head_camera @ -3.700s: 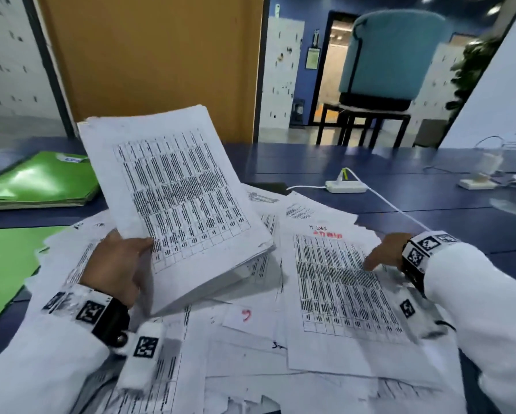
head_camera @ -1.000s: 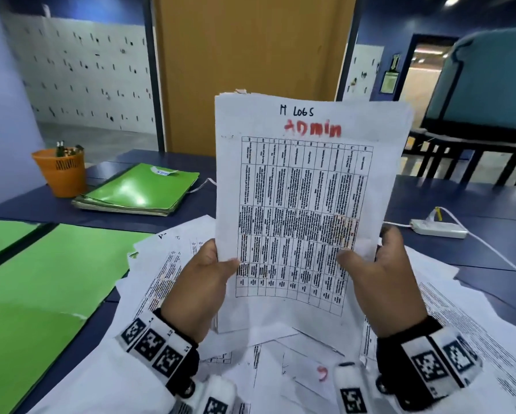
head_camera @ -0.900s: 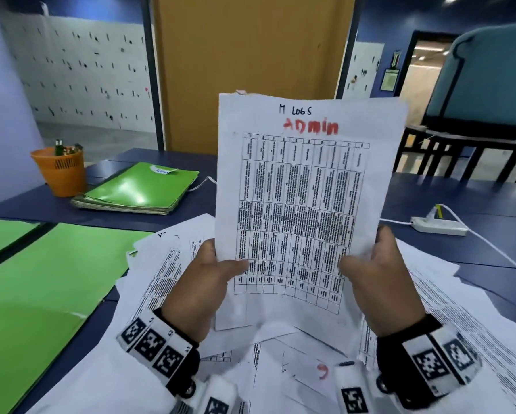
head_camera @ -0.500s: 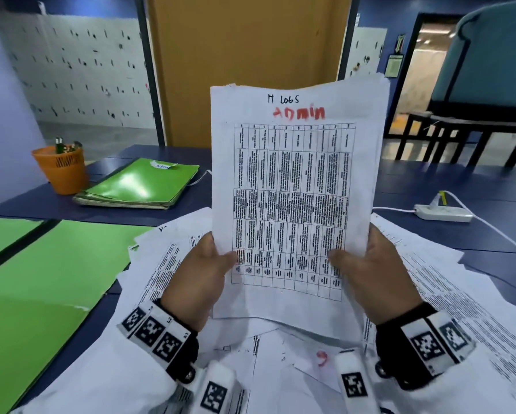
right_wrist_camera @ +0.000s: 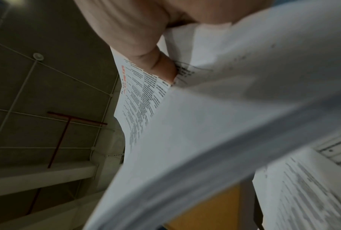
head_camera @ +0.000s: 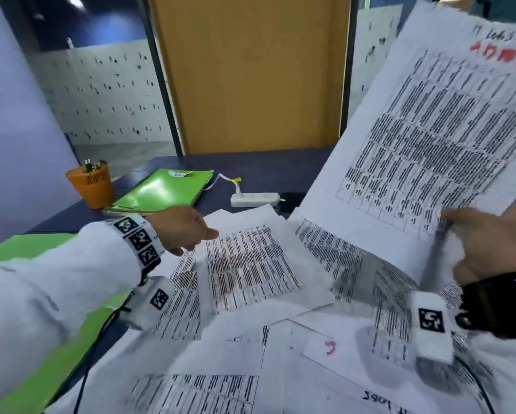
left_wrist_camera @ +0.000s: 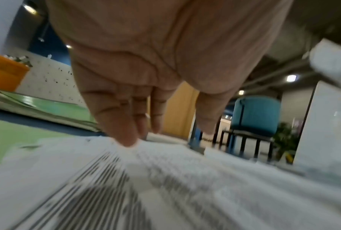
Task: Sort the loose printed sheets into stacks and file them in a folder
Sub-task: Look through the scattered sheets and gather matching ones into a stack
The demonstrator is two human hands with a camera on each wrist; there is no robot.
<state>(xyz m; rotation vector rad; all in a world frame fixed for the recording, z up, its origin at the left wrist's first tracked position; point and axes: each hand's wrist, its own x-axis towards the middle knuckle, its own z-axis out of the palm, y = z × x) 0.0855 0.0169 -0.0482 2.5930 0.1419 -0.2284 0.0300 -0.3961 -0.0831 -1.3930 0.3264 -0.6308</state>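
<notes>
The hands are working apart. My right hand (head_camera: 486,249) is pinching the lower corner of a bundle of printed sheets (head_camera: 424,138), thumb on the front, and holding it raised and tilted at the right. My left hand (head_camera: 182,230) is reaching over the loose sheets (head_camera: 250,264) with fingers straight and nothing in its grasp.

The dark blue worktop (head_camera: 250,165) is carrying the loose sheets scattered in an overlapping heap. Behind them, a closed green folder (head_camera: 164,189) is lying beside an orange pen cup (head_camera: 91,183), with a white power strip (head_camera: 255,199) just to the right. An open green folder (head_camera: 26,249) is showing at the left edge. An orange-brown panel (head_camera: 250,73) is standing beyond the worktop.

The raised bundle is showing a dense black table with red handwriting at its top; the lettering is too blurred to read.

The left wrist view is showing one fingertip (left_wrist_camera: 127,140) touching the paper, which the head view is not resolving. The right wrist view is showing the thumb (right_wrist_camera: 161,68) pressing on the printed face and the bundle's thick, curved edge.
</notes>
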